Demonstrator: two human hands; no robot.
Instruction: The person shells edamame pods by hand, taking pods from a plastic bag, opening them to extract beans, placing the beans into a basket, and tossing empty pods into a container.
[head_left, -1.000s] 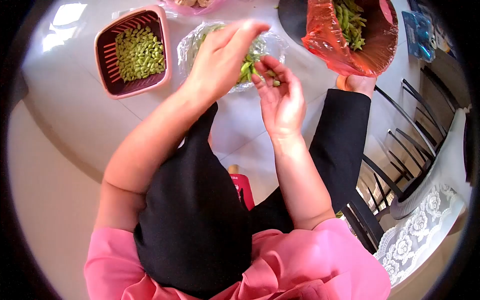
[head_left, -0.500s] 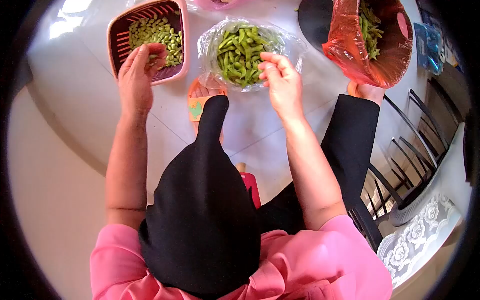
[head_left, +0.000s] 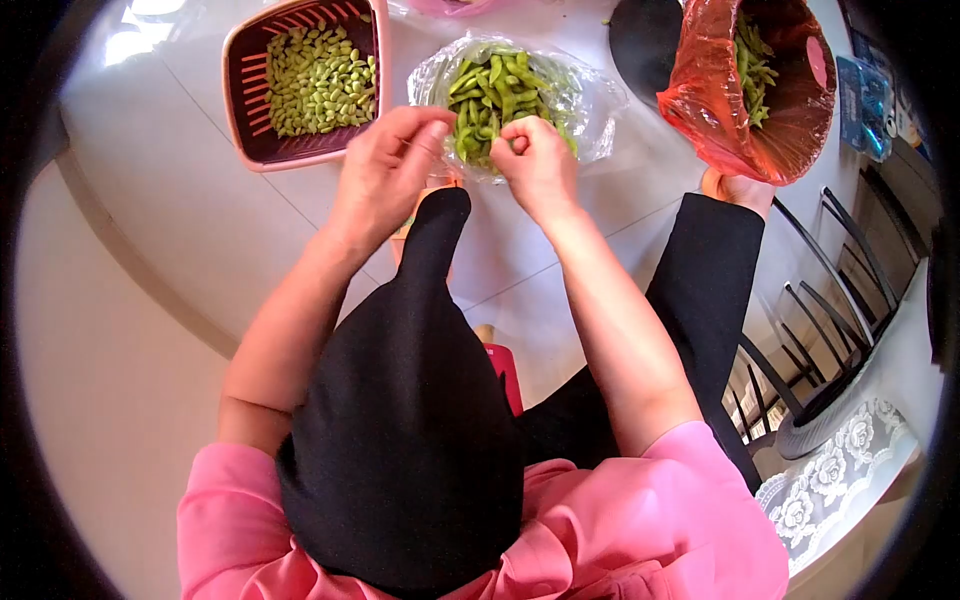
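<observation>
Ideally, we pinch lightly above the clear, crumpled plastic bag [head_left: 597,132] of plump green pods [head_left: 500,88]; our left hand [head_left: 385,172] curls narrow at its left edge, our right hand [head_left: 540,172] closes over its near side, both grips' contents unclear.

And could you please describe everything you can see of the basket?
The basket has a pale pink rim, dark slotted inner walls and rounded corners, and looks plastic. It stands upright on the tiled floor, left of the clear bag, its far edge partly out of frame. Shelled green beans lie inside. The left hand is near one corner; contact is unclear.
</observation>
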